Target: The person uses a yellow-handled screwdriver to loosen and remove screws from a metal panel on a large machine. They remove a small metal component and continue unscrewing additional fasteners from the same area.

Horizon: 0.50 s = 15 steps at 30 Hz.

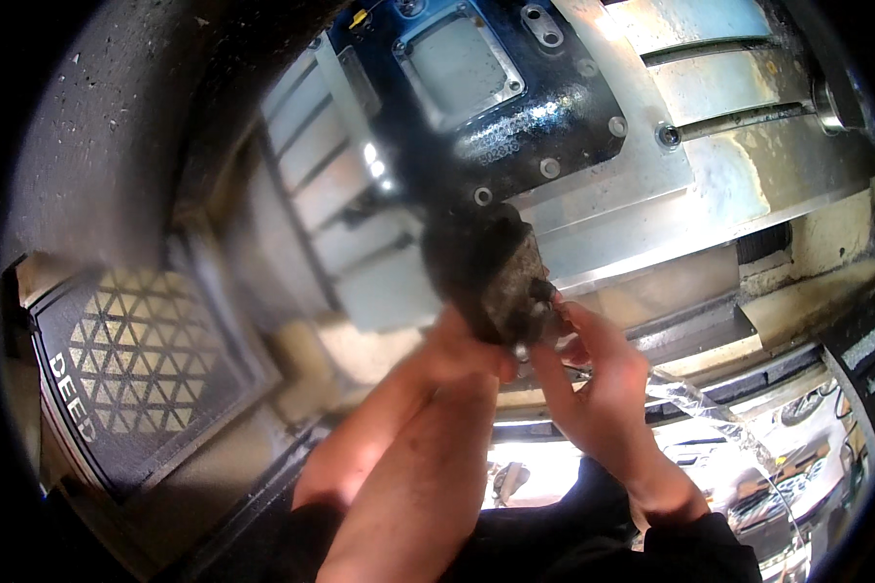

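near black plate (581, 109), scuffed grey-brown block (520, 274); left fingers (507, 363) clamped on it, right fingers (585, 321) pinching black stub (542, 289)

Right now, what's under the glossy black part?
A grey plate shows beside the black part and, apparently, through its square opening; the rest underneath is covered.

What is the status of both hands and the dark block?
Left hand holding dark block from below. Right hand at its side, grip unclear. Dark plate beyond, contact unclear.
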{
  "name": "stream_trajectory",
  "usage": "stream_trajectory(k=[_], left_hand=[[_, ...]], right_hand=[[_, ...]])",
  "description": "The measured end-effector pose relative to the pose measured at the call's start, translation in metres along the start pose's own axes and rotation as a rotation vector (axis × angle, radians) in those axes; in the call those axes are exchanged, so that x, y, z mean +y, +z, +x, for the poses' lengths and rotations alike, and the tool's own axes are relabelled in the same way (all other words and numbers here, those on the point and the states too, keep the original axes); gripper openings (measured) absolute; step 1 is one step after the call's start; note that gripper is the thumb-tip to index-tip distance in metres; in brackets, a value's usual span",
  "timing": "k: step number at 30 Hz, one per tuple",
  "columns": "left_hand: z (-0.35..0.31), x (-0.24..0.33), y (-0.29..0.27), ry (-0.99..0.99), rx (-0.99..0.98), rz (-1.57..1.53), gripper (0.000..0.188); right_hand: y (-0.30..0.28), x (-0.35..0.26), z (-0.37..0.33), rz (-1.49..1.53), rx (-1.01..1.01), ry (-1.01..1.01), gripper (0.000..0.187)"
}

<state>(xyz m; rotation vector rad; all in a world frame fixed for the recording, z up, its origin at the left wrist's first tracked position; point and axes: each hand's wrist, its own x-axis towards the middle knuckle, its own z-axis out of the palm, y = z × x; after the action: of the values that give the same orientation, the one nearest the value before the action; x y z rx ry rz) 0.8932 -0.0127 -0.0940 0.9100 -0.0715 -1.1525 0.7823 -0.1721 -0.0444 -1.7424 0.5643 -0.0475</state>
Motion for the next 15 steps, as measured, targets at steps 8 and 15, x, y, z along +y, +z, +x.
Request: stream_trajectory(k=[8,15], left_hand=[[0.002,0.002,0.008,0.074,-0.024,-0.117,0.084],[-0.006,0.000,-0.001,0.014,0.034,0.001,0.106]], right_hand=[[0.001,0.005,-0.002,0.071,-0.037,0.041,0.041],[0.003,0.006,0.001,0.052,-0.026,-0.066,0.042]])
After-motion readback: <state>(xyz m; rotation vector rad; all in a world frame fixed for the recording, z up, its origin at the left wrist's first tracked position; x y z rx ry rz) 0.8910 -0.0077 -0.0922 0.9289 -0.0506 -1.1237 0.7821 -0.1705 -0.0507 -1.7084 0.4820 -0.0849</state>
